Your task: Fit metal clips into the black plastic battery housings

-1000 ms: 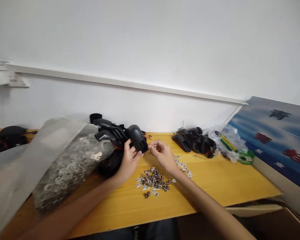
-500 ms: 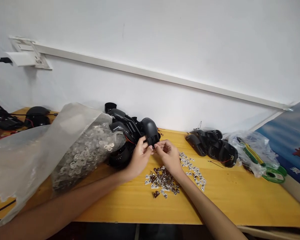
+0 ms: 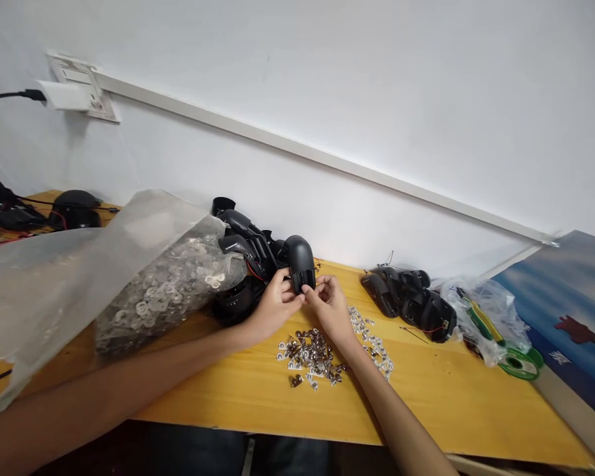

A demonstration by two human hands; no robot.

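Observation:
My left hand (image 3: 272,305) and my right hand (image 3: 331,305) meet over the yellow wooden table (image 3: 426,403), both closed on a black plastic housing (image 3: 300,262) held upright between them. The fingertips of both hands pinch at its lower end; any small piece between them is too small to make out. Just below my hands lies a pile of small metal terminals (image 3: 310,357), with a lighter strip of them (image 3: 371,334) to the right. Behind the housing sits a heap of more black housings (image 3: 242,248) with red wires.
A clear plastic bag of metal washers (image 3: 143,291) lies at the left. Another group of black housings (image 3: 409,297) rests at the right, beside a plastic bag (image 3: 476,304) and a green solder spool (image 3: 520,362). A blue board (image 3: 570,317) leans at the far right. A wall socket (image 3: 74,89) is upper left.
The view has swung left and tilted. My right hand has closed in from beside the housing to grip its lower end together with my left hand.

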